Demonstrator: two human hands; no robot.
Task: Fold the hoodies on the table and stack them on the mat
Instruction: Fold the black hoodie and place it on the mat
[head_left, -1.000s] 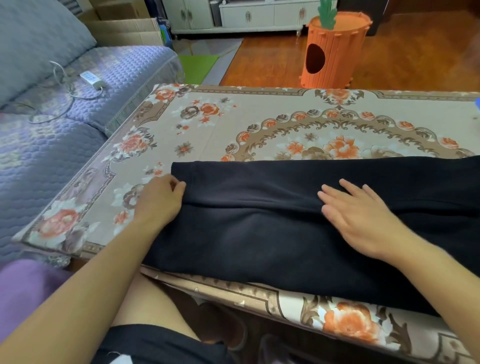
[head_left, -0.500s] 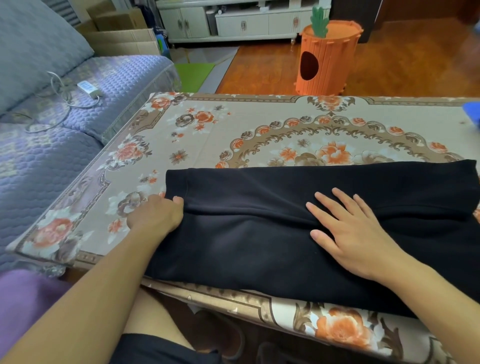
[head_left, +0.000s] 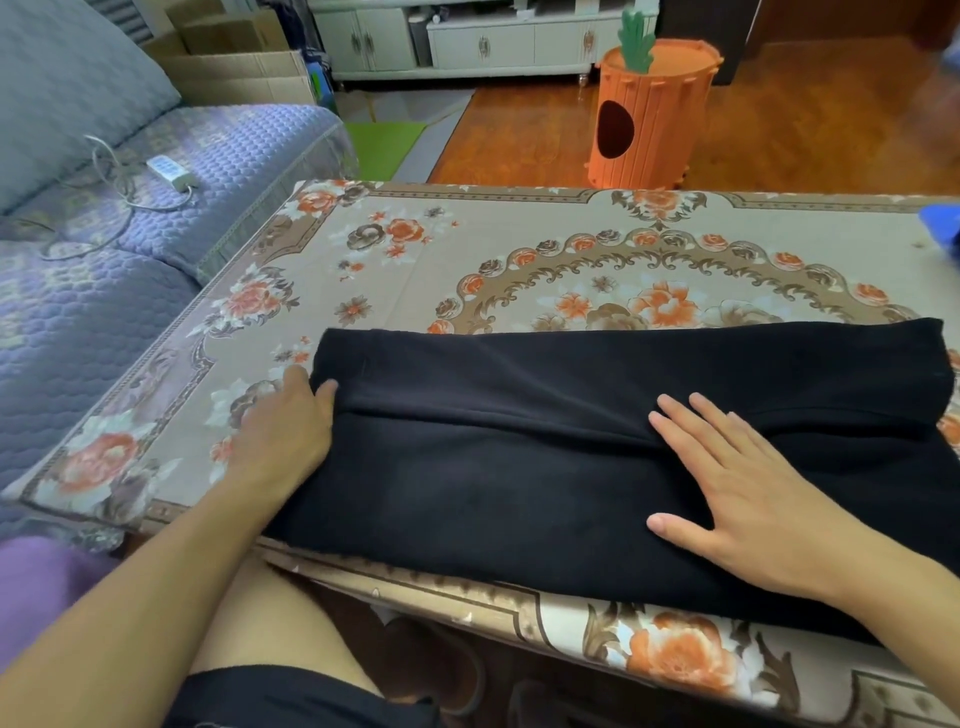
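Both hands are working the black hoodie, which is lying folded into a long band across the near edge of the table. Left hand is gripping its left end, fingers seemingly tucked under the fold. Right hand is pressing flat on top, fingers spread. Beyond the table an orange carrot-shaped bin is standing on the floor; a sofa is sitting to the left.
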